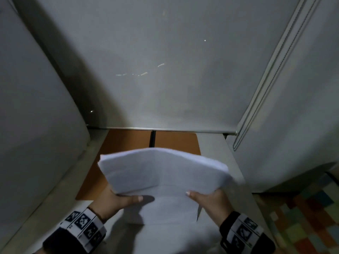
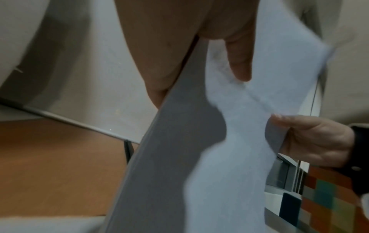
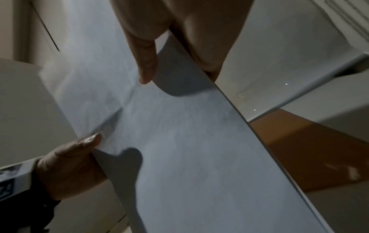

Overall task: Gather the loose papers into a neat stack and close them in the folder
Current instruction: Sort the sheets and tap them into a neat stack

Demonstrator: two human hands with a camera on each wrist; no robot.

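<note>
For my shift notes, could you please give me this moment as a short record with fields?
papers: white stack held up over the folder, bowed, edges not yet flush
left hand: grips the stack's near left corner, thumb on top
right hand: grips the near right corner, thumb on top
folder: orange, lying open on the grey table
step left: square the stack, lay it in, close the folder

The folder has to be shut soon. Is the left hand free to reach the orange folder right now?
Probably not yet: the left hand grips the paper stack, as does the right hand, above the open orange folder. Nothing else blocks it.
</note>
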